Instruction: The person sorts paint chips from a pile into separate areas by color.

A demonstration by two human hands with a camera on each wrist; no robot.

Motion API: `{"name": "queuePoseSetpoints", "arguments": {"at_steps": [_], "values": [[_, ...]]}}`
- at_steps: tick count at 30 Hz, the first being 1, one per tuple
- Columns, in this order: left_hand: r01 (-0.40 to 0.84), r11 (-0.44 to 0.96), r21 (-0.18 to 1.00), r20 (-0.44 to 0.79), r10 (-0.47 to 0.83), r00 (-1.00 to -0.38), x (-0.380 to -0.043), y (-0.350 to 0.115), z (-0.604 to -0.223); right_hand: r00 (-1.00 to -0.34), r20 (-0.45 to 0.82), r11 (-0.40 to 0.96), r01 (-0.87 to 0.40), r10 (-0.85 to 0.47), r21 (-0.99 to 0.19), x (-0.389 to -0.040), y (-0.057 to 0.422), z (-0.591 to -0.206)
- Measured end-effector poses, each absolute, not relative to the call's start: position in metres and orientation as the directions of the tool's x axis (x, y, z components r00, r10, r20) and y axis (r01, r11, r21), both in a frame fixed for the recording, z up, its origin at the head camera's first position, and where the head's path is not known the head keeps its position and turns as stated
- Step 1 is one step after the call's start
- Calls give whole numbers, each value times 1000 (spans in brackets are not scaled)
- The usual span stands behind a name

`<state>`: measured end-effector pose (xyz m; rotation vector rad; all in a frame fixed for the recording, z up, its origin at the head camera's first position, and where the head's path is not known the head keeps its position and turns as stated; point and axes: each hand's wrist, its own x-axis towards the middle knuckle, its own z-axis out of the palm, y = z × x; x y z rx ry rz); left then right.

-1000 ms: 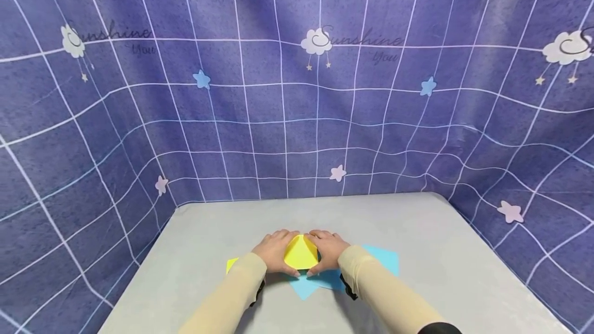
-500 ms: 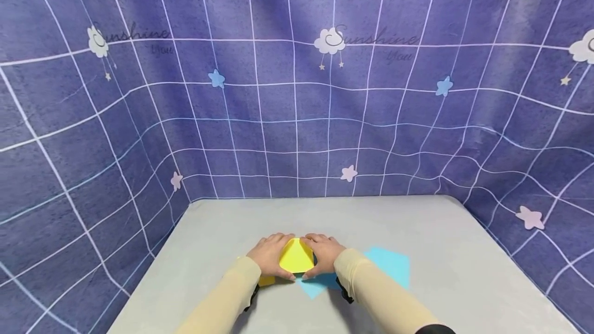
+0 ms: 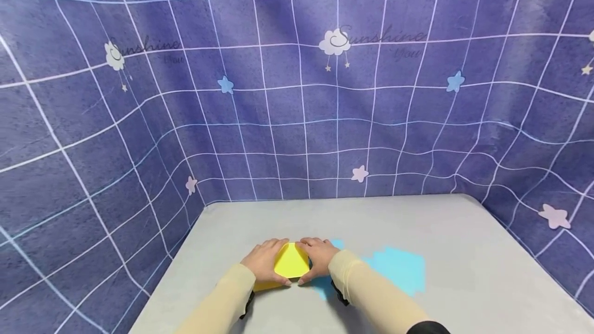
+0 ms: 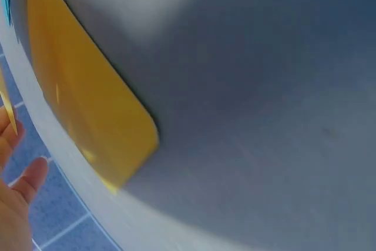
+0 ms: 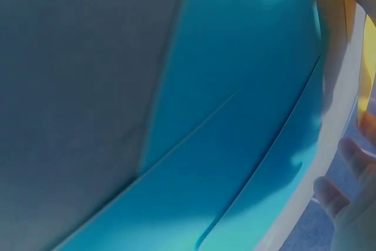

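Note:
Both hands hold a yellow sheet (image 3: 291, 262) between them, a little above the table. My left hand (image 3: 264, 262) grips its left side and my right hand (image 3: 321, 257) its right side, thumbs toward me and fingers at the far edge. The left wrist view shows a second yellow sheet (image 4: 94, 98) lying on the table below the left hand; in the head view that hand covers part of it. Overlapping light blue sheets (image 5: 247, 116) lie under and beside the right hand, partly hidden by the right forearm in the head view.
The pale grey table (image 3: 260, 215) extends around the hands. A purple-blue curtain (image 3: 297, 138) with a grid, clouds and stars hangs along its back and sides.
Both hands have moved left along the table with the yellow sheet, from over the blue sheets toward the yellow sheet on the table. The head view has turned slightly left.

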<state>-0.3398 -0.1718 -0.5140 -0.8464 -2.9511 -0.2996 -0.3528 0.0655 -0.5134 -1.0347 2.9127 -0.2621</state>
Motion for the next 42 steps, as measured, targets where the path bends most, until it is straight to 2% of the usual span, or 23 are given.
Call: {"name": "queuePoseSetpoints", "arguments": {"at_steps": [12,30,42], "values": [[513,840,179,122,498,-858,-338,-191,-515,-767,3,759,-637,-642,-134,-353,44,-504],[476,854,210,27,482,-876,-329,-208,-522,-749,-24,745,-654,-662,-134,-353,23,-524],[494,863,103,43,493,-869,-334,-203,-519,-735,-15,732,-673,-678,-103,-357,38,-519]]}}
